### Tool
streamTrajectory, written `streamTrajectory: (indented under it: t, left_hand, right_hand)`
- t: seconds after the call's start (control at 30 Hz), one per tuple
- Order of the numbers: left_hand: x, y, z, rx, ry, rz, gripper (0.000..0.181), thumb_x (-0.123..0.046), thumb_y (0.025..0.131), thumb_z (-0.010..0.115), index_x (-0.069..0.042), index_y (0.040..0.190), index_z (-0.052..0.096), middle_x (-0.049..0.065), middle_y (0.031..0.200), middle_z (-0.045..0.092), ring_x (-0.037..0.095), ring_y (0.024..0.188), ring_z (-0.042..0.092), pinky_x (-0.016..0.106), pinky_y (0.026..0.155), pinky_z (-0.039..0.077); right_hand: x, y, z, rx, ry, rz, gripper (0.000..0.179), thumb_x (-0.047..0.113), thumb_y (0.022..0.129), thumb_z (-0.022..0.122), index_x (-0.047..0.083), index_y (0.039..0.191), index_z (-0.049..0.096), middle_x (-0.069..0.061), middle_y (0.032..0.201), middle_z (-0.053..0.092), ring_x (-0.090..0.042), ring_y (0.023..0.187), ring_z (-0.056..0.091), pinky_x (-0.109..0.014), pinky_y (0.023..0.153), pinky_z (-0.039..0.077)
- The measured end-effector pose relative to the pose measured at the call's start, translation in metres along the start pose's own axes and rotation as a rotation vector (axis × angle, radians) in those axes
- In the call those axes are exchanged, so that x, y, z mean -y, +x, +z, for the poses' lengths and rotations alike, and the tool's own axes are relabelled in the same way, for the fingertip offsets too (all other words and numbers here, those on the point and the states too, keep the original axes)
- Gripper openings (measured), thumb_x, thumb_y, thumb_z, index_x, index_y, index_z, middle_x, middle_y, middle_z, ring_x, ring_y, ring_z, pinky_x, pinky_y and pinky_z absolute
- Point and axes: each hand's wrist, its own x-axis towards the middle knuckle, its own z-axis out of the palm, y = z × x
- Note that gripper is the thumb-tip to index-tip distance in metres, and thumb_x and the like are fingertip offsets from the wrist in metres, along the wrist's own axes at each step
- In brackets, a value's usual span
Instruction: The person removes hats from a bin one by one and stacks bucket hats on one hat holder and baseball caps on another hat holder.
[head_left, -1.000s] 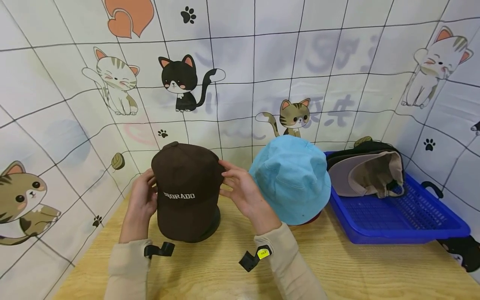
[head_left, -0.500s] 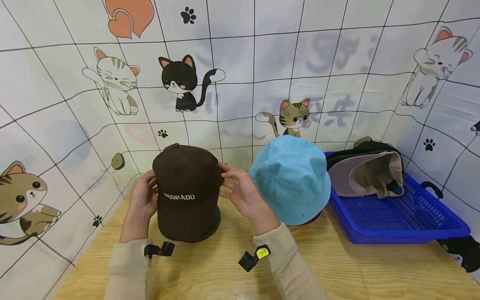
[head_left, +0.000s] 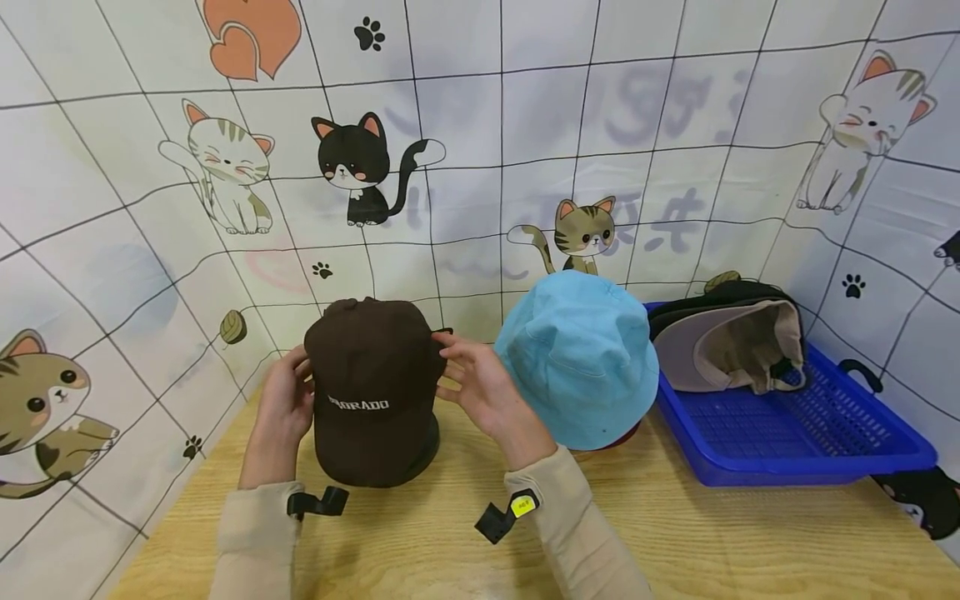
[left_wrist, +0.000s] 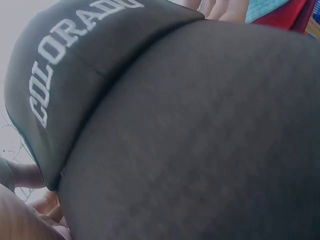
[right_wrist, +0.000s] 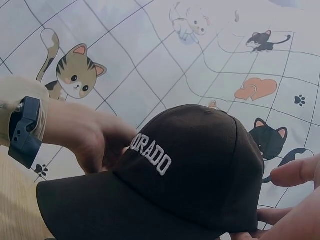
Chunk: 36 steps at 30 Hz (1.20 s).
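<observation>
A dark brown baseball cap with white COLORADO lettering stands upright on the left, its brim facing me. Under it, at the lower right, a dark green edge of another thing shows; the rest is hidden. My left hand holds the cap's left side, its fingertips partly behind the fabric. On the opposite side, my right hand pinches the rear edge between thumb and fingers. The right wrist view shows the cap between both hands. To the right of my right hand sits a light blue bucket hat.
Beneath the bucket hat a dark red edge peeks out. A blue plastic basket at the right holds several caps, one with a greyish brim. The wooden table meets a cat-patterned wall covering behind and at the sides.
The brown cap's crown has sunk slightly between my hands, and its top looks flatter. Both hands keep their places. The head view has shifted a little.
</observation>
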Motion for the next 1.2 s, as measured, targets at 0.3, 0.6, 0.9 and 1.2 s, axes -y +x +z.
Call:
streamTrajectory:
  t: [0.3, 0.6, 0.9, 1.2]
  left_hand:
    - [0.0008, 0.0015, -0.0003, -0.027, -0.004, -0.018, 0.044, -0.019, 0.107, 0.049, -0.019, 0.066, 0.064, -0.008, 0.068, 0.06, 0.012, 0.055, 0.05, 0.024, 0.058, 0.042]
    - [0.0005, 0.001, 0.0011, -0.012, -0.012, -0.021, 0.043, -0.019, 0.108, 0.05, -0.018, 0.067, 0.064, -0.007, 0.069, 0.06, 0.012, 0.056, 0.051, 0.024, 0.058, 0.044]
    - [0.0031, 0.0028, 0.0006, -0.019, -0.008, -0.032, 0.041, -0.021, 0.107, 0.049, -0.019, 0.07, 0.065, -0.007, 0.072, 0.058, 0.013, 0.058, 0.05, 0.025, 0.062, 0.043]
    - [0.0029, 0.002, 0.0009, -0.015, -0.035, -0.048, 0.039, -0.022, 0.108, 0.047, -0.018, 0.073, 0.063, -0.007, 0.071, 0.059, 0.013, 0.054, 0.047, 0.025, 0.059, 0.043]
  right_hand:
    - [-0.0018, 0.0006, 0.0009, -0.002, 0.005, 0.014, 0.058, 0.013, 0.097, 0.05, 0.009, 0.155, 0.045, -0.005, 0.17, 0.024, -0.041, 0.15, 0.034, -0.056, 0.115, 0.035]
    - [-0.0021, 0.0015, -0.0002, -0.015, 0.012, 0.025, 0.057, 0.013, 0.096, 0.051, 0.008, 0.153, 0.047, -0.006, 0.167, 0.031, -0.039, 0.147, 0.037, -0.052, 0.112, 0.037]
    - [-0.0027, 0.0027, -0.0019, 0.001, 0.003, 0.034, 0.06, 0.014, 0.096, 0.051, 0.007, 0.156, 0.043, -0.008, 0.165, 0.034, -0.039, 0.147, 0.037, -0.054, 0.114, 0.035]
    - [-0.0022, 0.0034, -0.0028, 0.0, -0.006, 0.038, 0.057, 0.014, 0.096, 0.052, 0.009, 0.153, 0.047, -0.008, 0.164, 0.036, -0.039, 0.146, 0.039, -0.052, 0.112, 0.036]
